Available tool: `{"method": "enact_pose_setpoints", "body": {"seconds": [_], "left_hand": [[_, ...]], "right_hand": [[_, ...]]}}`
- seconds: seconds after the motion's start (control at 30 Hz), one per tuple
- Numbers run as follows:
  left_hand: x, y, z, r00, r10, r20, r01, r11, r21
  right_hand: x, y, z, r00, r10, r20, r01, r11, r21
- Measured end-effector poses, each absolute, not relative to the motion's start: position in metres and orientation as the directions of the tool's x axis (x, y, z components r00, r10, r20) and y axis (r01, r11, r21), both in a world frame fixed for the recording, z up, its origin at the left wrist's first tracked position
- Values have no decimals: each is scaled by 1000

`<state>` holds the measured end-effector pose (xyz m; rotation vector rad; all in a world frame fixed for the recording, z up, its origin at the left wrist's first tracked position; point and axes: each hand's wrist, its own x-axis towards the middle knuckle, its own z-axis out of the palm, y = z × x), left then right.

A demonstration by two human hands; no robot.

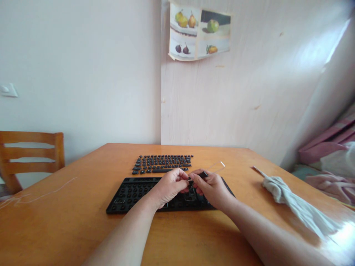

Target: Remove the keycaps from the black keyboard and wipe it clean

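A black keyboard [129, 194] with its keycaps off lies on the table, its key sockets showing. Over its right half my two hands meet, fingertips close together. My right hand [212, 186] is closed on a small black block-shaped piece [203, 174], which sticks up between thumb and fingers. Thumb and fingers of my left hand [170, 186] pinch beside it, on something too small to make out. Behind the keyboard, loose black keycaps [162, 162] are laid out in rows. My hands and forearms hide part of the keyboard's middle and right.
On the right of the wooden table [194, 236] lies a grey cloth [288, 197] around a thin stick. A thin cord with a white end [222, 164] rests behind my right hand. Pale string [50, 193] trails at the left, near a wooden chair [33, 153].
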<state>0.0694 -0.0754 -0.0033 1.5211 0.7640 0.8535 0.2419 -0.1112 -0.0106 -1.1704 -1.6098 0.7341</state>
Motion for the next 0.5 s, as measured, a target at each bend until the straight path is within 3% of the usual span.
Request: {"method": "enact_pose_setpoints", "body": {"seconds": [0.27, 0.5], "left_hand": [[67, -71, -5, 504, 859, 85, -4, -97, 995], [65, -64, -10, 467, 881, 73, -79, -41, 996]], "right_hand": [[266, -97, -4, 170, 801, 574, 574, 394, -718], [258, -103, -5, -57, 869, 491, 599, 423, -680]]}}
